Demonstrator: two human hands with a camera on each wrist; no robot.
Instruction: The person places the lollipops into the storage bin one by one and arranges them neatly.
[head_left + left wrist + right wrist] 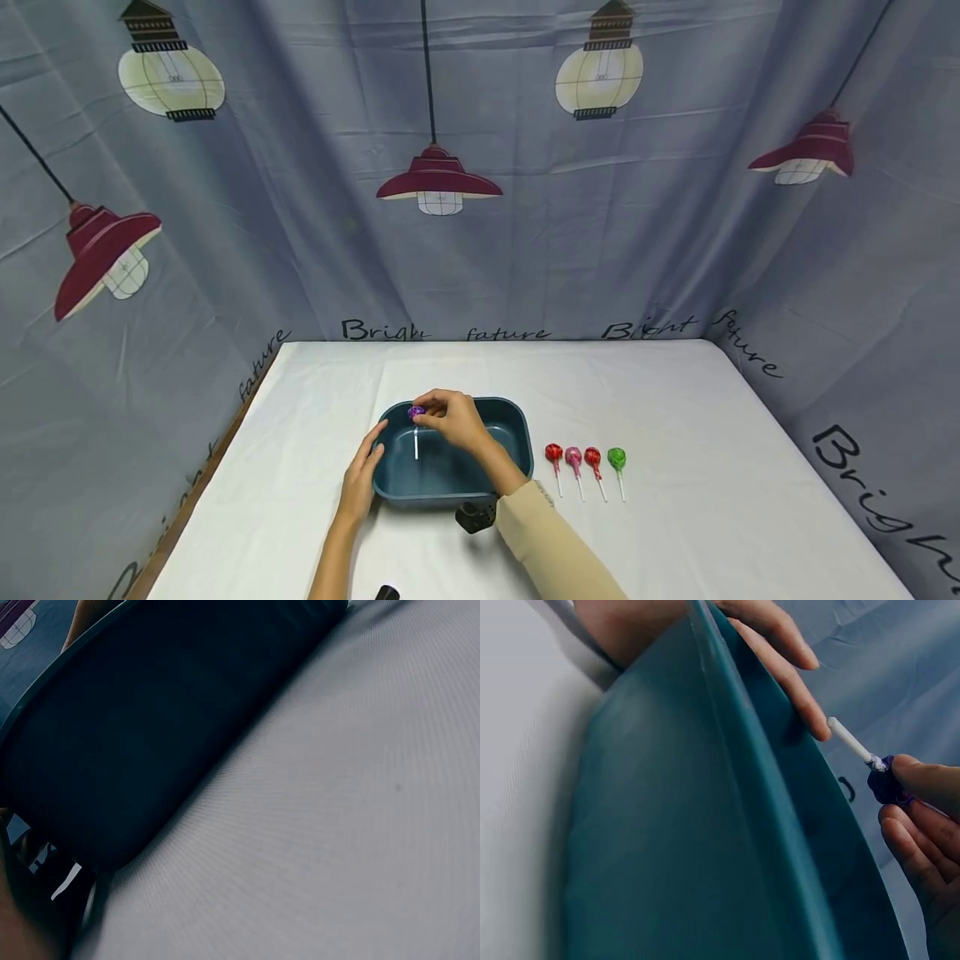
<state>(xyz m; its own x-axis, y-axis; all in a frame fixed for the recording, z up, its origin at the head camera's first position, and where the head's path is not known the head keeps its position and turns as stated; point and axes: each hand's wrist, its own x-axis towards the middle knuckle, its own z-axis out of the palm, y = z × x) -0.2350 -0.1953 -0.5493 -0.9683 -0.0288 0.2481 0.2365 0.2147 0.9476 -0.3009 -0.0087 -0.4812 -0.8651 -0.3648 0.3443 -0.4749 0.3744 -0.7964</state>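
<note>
A dark teal rectangular tub [453,498] stands on the white table. Over its left part, my right hand [459,423] pinches a purple-wrapped lollipop [416,412] by its head, the white stick pointing toward me. The right wrist view shows thumb and fingers on the lollipop's wrapped head [886,784]. My left hand [360,482] lies against the tub's left side, its fingers fairly straight at the rim. In the left wrist view the tub's dark outer wall [150,742] hides most of that hand.
Right of the tub lie several lollipops in a row: a red one [553,452], a pink one [573,457], another red one [592,457] and a green one [617,458]. A grey-blue curtain [480,267] with printed lamps surrounds the table [712,517].
</note>
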